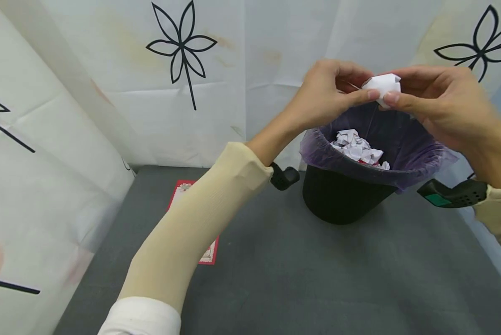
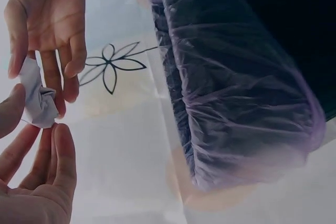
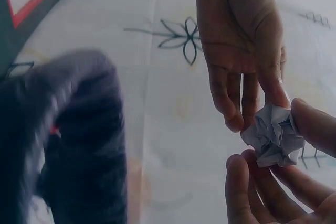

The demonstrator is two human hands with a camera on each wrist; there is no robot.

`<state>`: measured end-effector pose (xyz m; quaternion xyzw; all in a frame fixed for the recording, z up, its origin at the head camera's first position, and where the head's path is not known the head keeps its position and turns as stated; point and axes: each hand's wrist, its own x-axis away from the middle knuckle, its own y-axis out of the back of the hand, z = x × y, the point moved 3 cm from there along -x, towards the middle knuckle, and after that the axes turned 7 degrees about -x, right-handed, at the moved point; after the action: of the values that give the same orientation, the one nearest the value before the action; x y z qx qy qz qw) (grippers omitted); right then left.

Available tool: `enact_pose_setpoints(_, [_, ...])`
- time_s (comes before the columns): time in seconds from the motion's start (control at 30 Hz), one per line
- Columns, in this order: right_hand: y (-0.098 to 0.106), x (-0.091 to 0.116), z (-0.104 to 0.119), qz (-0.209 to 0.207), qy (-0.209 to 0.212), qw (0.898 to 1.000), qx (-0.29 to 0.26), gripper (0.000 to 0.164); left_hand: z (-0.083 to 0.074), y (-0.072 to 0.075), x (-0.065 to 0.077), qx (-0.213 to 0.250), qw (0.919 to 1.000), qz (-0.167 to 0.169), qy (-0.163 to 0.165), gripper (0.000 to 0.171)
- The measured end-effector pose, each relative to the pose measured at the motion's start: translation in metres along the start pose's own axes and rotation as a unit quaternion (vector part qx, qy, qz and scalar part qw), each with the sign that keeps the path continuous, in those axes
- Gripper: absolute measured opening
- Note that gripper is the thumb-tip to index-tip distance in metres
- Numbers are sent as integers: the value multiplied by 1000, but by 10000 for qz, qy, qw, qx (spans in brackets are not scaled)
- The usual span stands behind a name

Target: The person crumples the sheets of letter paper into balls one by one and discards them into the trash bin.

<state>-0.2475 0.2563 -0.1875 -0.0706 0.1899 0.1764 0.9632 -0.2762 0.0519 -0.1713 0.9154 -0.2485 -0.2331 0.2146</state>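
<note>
A crumpled ball of white paper (image 1: 383, 88) is pinched between both hands above the bin's rim. My left hand (image 1: 325, 93) holds its left side with thumb and fingertips. My right hand (image 1: 455, 100) grips the other side, its thumb lying across the front. The right wrist view shows the folds of the paper ball (image 3: 274, 136) up close, with the fingertips of both hands around it. Below stands a black bin (image 1: 338, 197) lined with a purple plastic bag (image 1: 334, 156). Inside it lie several crumpled white papers (image 1: 355, 146), with a bit of red among them.
The bin stands on a dark grey table (image 1: 275, 270) near its back edge. A red-bordered printed sheet (image 1: 209, 255) lies partly hidden under my left forearm. White cloth (image 1: 275, 42) with black flower drawings hangs behind and on the left.
</note>
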Motion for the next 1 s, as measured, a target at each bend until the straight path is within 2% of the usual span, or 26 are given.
enact_pose_setpoints(0.23, [33, -11, 4, 38, 82, 9995, 312, 38, -3, -13, -37, -178, 9987, 115, 461, 35])
enact_pose_setpoints(0.4, [50, -16, 9, -110, 0, 9996, 274, 38, -9, -18, -51, -253, 9978, 96, 604, 34])
enact_pose_setpoints(0.57, [57, -18, 9, -258, -102, 9989, 374, 40, -10, -21, -55, -202, 9978, 82, 631, 34])
enact_pose_setpoints(0.8, [58, -18, 6, -320, -185, 9954, 879, 39, -8, -22, -54, -238, 9961, 111, 844, 48])
enact_pose_setpoints(1.0, [58, -18, 5, -235, -72, 9978, 611, 38, -7, -20, -53, -260, 9960, 96, 849, 49])
